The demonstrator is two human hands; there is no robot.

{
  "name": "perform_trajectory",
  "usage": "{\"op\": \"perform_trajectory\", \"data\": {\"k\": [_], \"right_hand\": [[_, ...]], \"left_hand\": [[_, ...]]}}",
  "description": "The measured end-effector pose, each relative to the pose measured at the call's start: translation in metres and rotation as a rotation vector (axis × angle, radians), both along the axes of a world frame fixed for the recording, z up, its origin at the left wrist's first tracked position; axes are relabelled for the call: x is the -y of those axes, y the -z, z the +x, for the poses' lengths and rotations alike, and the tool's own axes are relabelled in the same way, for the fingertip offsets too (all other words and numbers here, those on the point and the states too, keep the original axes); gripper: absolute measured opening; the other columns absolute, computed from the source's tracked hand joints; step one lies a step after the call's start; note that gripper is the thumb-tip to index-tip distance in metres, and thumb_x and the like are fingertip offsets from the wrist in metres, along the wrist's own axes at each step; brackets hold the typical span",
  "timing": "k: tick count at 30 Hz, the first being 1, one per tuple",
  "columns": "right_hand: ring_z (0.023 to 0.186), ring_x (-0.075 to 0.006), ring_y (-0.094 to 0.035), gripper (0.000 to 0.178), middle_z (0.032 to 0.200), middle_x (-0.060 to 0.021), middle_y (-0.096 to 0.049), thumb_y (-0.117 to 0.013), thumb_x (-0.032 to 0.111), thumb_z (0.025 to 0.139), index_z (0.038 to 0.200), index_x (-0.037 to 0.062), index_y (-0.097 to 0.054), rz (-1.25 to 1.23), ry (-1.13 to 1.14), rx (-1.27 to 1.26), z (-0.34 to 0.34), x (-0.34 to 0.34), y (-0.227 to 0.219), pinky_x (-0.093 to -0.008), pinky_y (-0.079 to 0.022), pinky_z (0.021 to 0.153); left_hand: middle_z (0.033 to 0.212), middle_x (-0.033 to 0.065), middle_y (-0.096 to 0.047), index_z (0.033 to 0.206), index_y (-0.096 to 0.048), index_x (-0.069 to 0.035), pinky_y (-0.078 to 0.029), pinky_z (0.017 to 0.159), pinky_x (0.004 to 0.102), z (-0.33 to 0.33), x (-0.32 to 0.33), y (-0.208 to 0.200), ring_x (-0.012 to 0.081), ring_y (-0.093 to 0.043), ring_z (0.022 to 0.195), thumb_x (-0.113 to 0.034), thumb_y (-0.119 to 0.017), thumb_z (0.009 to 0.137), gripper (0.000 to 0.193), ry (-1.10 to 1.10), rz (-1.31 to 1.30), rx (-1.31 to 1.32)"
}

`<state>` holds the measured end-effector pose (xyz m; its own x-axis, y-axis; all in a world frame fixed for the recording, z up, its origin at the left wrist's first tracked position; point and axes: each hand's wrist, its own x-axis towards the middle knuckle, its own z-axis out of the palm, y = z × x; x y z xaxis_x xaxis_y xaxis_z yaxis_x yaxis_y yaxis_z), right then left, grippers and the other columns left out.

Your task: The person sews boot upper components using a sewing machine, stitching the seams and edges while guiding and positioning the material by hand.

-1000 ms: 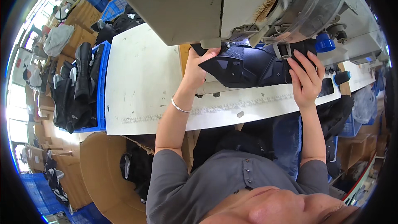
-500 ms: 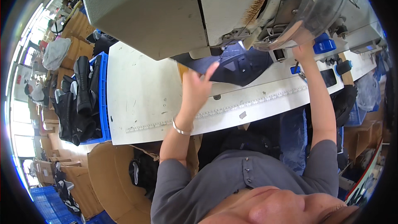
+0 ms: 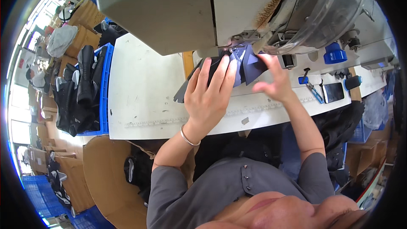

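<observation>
The left hand (image 3: 208, 95) lies on dark material (image 3: 252, 72) beneath the sewing machine (image 3: 169, 12).

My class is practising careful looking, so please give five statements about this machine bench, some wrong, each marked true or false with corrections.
1. The left hand has its fingers on the dark piece. True.
2. The silver bracelet is on the right wrist. False: it is on the left wrist.
3. A blue crate stands left of the white table. True.
4. The black rectangular device lies left of both hands. False: it lies to their right.
5. The right hand has its thumb spread from its fingers. True.
</observation>
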<state>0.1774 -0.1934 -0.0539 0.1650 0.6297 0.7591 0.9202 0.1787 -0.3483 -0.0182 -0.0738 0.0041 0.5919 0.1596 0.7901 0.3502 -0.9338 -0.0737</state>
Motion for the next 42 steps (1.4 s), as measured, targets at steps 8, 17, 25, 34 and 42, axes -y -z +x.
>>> {"op": "perform_trajectory", "data": {"k": [8,17,25,34,42], "right_hand": [[0.109,-0.0433,-0.056,0.039,0.112,-0.0211,-0.062,-0.064,0.033,0.087,0.106,-0.0017,-0.063,0.17,-0.018,-0.105,0.001,-0.022,-0.003,-0.052,-0.039,0.103],[0.089,-0.0341,-0.06,0.024,0.092,-0.0179,-0.065,-0.052,0.014,0.091,0.096,-0.0062,-0.063,0.487,0.076,-0.457,-0.002,-0.043,0.007,-0.0373,-0.046,0.087],[0.073,-0.0383,-0.061,0.032,0.081,-0.0203,-0.064,-0.049,0.021,0.088,0.088,-0.0083,-0.063,0.413,0.091,-0.286,-0.008,-0.038,-0.007,-0.0411,-0.05,0.076],[0.084,-0.0436,-0.066,0.044,0.087,-0.0248,-0.066,-0.047,0.031,0.093,0.09,-0.0105,-0.063,0.422,0.208,-0.183,-0.011,-0.036,-0.003,-0.044,-0.052,0.084],[0.081,-0.043,-0.066,0.046,0.084,-0.0243,-0.065,-0.046,0.033,0.095,0.09,-0.0091,-0.063,0.433,0.191,-0.188,-0.015,-0.036,-0.009,-0.0432,-0.054,0.079]], "left_hand": [[0.104,-0.0001,-0.07,0.104,-0.072,-0.013,-0.054,0.079,0.0289,0.004,0.006,0.01,0.0225,-0.067,0.098,-0.01,-0.062,0.078,0.028,-0.027,0.102,0.045],[0.102,0.0003,-0.07,0.102,-0.072,-0.012,-0.055,0.079,0.0283,0.007,0.006,0.011,0.0238,-0.067,0.097,-0.011,-0.062,0.079,0.025,-0.038,0.159,0.044],[0.102,0.0007,-0.071,0.099,-0.073,-0.012,-0.055,0.079,0.0279,0.008,-0.005,0.016,0.0227,-0.067,0.095,-0.012,-0.063,0.079,0.023,-0.018,0.181,0.118],[0.102,0.0011,-0.071,0.097,-0.074,-0.012,-0.055,0.078,0.0295,0.008,-0.01,0.017,0.0222,-0.068,0.094,-0.01,-0.062,0.078,0.022,0.055,0.129,0.15],[0.102,0.0013,-0.071,0.097,-0.073,-0.012,-0.055,0.08,0.0305,0.009,-0.013,0.013,0.0232,-0.068,0.094,-0.008,-0.061,0.077,0.024,0.086,0.112,0.143]]}}
